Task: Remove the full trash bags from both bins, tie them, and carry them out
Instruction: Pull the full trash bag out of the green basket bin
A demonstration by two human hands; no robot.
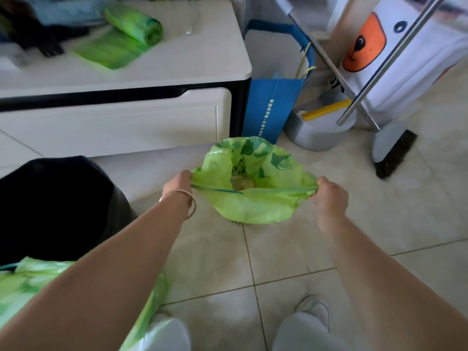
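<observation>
In the head view, both bare arms reach forward and down over the pale tiled floor point(291, 249). The left hand point(177, 184), with a thin silver bangle point(186, 202) on its wrist, has its fingers curled shut on the left edge of a translucent lime-green plastic trash bag point(253, 206). The right hand point(329, 196) pinches the bag's opposite edge, fingers bunched together on the plastic. Between the two sets of fingers the bag's near rim is pulled taut in a straight line, with a darker teal drawstring point(229, 191) showing along it. Just beyond the fingers the bag's mouth gapes open, and some yellowish waste point(241, 182) lies inside. The bag stands on the floor; a small patterned strip shows under its near bottom edge, too little to tell what it is.

Beyond the fingers stand a tall blue paper carrier bag with white lettering point(268, 107), a grey dustpan with a yellow comb strip point(319, 127) and a grey broom with dark bristles point(392, 153). Farther off to the left of the fingers, a white low cabinet point(197, 62) carries a roll of green bin liners point(134, 25). Near the left forearm sits a dark round bin point(50, 206), and below it, close to the person, a second green trash bag point(22, 285) lies partly hidden by the arm.
</observation>
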